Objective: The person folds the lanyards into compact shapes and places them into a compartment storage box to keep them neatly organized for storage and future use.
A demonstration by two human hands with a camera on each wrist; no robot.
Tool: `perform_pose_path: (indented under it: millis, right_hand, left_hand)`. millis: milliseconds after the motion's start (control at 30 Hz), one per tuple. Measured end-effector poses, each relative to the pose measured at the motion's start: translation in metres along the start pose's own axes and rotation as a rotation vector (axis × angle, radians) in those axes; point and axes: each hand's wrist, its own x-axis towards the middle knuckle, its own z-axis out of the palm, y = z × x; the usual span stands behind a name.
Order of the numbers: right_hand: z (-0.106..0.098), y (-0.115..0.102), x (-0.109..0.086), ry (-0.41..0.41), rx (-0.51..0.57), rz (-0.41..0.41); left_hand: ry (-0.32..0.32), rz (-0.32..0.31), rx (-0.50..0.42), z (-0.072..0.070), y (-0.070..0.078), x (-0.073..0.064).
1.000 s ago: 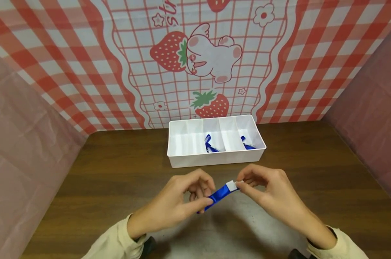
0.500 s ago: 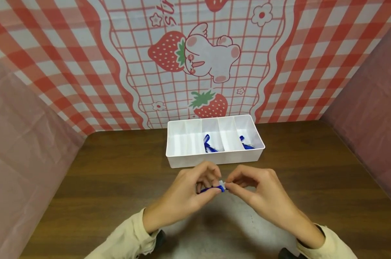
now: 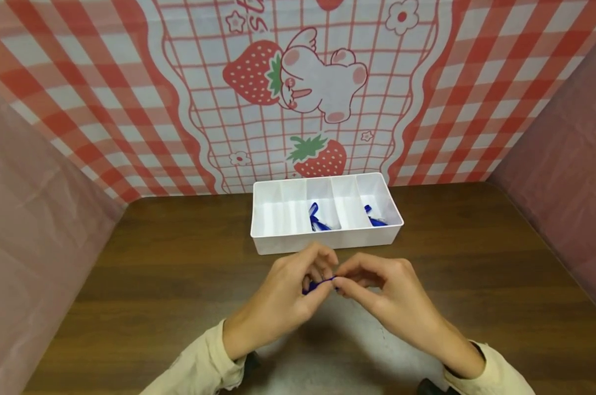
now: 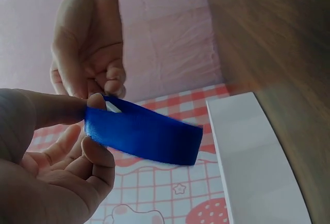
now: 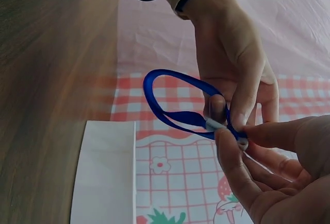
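A blue ribbon (image 4: 147, 136) is bent into a loop, its ends brought together between my two hands. My left hand (image 3: 285, 293) pinches it between thumb and fingers. The right hand (image 3: 394, 293) pinches it at the same spot, the fingertips of both hands meeting there. In the right wrist view, a small whitish piece (image 5: 214, 125) shows at the joined ends, partly covered by fingertips. From the head view only a short blue bit of the ribbon (image 3: 315, 285) is visible between the hands, above the table and in front of the white box.
Behind the hands stands a white divided box (image 3: 327, 241) on the brown wooden table (image 3: 169, 296). Blue ribbon pieces (image 3: 318, 219) lie in its middle compartment, with more blue pieces (image 3: 376, 221) in the far right one. A strawberry-print cloth (image 3: 298, 109) hangs behind.
The hands have come together, the right one moving left. The ribbon, stretched out a second ago with its white end showing, is now folded into a loop with its ends together.
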Motion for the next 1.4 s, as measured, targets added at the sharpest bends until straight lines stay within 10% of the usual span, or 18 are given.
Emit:
perform_pose_path:
  millis: [733,933,1133,1400]
  right_hand:
    - [-0.01,-0.004,0.003,0.061,0.128,0.105]
    - [-0.01,-0.004,0.002,0.049,0.081,0.095]
    - [-0.018,-0.007,-0.001,0.024,0.074,0.082]
    - [-0.023,-0.008,0.0,0.038,0.081,0.071]
  left_hand:
    - [0.011,0.225,0.437,0.001,0.002,-0.004]
    - [-0.013,0.194,0.396,0.004,0.001,-0.005]
    - [-0.127,0.013,0.011,0.005,-0.001,-0.005]
    - [-0.052,0.08,0.246,0.011,0.0,-0.008]
